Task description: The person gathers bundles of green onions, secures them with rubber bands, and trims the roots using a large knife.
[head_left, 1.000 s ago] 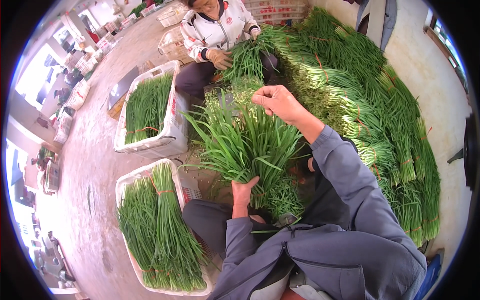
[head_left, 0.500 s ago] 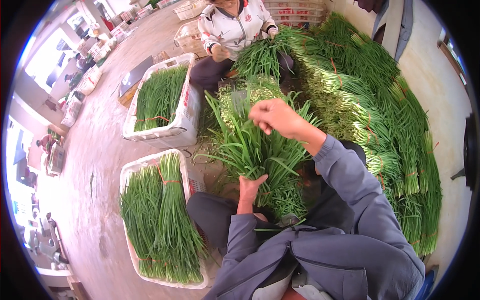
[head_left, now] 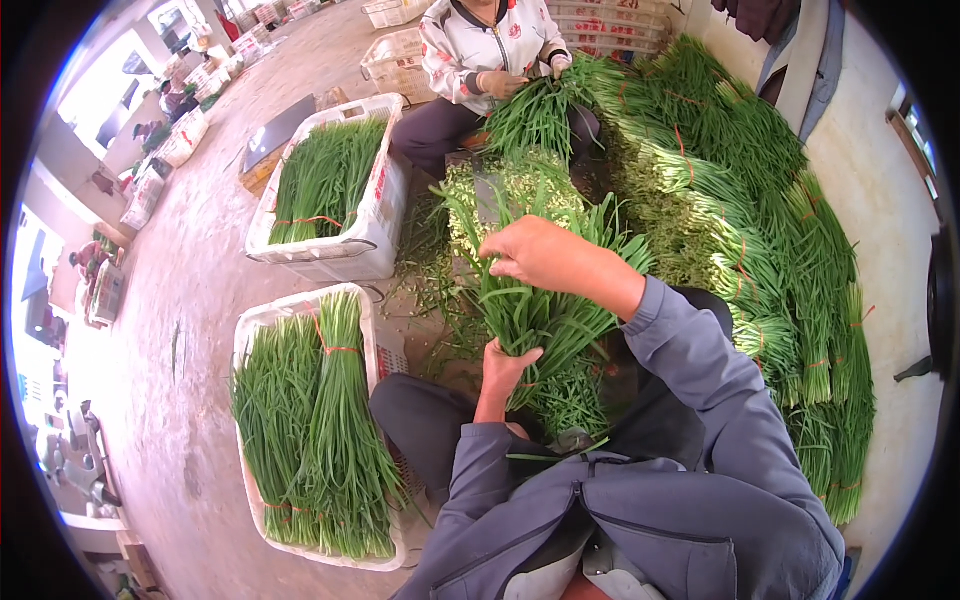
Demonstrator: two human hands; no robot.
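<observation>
My left hand [head_left: 504, 374] is closed around a bunch of garlic chives [head_left: 535, 318], thumb laid across it. The long flat leaves fan out away from me, toward the co-worker. Above the bunch, my right hand [head_left: 560, 262] has its fingers curled together at the leaves. Whatever lies between those fingertips is too small and hidden to make out. Short cut or loose greens [head_left: 565, 395] lie just below the bunch, between my legs.
Two white crates of tied chives, one near [head_left: 358, 325] and one farther [head_left: 385, 165], stand on my left. Stacked chive bundles [head_left: 745, 260] line the right wall. Pale trimmings [head_left: 465, 200] lie ahead. A co-worker [head_left: 495, 50] sits opposite, both hands at another bunch.
My right hand has come down and nearer to me, close over the leaves. The left hand keeps its hold on the chives. The co-worker's hands have come together at their bunch.
</observation>
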